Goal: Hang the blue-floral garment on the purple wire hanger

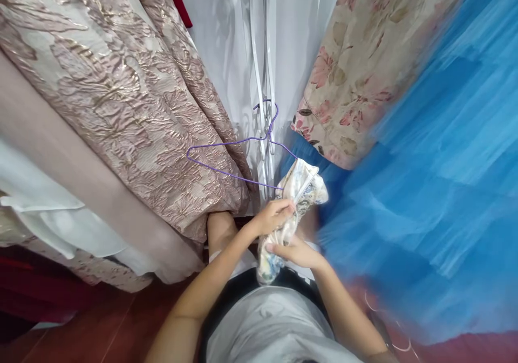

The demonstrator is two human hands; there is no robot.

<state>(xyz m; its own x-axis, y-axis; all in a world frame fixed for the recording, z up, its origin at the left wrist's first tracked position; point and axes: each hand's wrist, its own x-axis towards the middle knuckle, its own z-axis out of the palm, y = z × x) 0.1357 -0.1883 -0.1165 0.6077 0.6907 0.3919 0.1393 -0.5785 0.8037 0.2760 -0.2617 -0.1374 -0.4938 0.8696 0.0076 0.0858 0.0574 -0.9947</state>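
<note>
A bunched floral garment (305, 185), cream with blue and yellow print, is in both of my hands in front of my lap. My left hand (275, 216) grips its middle, fingers wrapped round the cloth. Lower down, my right hand (297, 252) holds the gathered end, thumb on top. One arm of a purple wire hanger (226, 144) runs into the upper part of the garment; its other arm is bare and points left. The hanger's hook lies over white straps (259, 77) that hang down behind it.
Pink and gold brocade fabric (117, 88) hangs at the left, beside plain mauve and white cloth. White fabric (295, 28) is straight ahead. A floral skirt (356, 82) and a wide blue tulle skirt (437, 190) hang at the right. Reddish floor tiles (121, 325) show at lower left.
</note>
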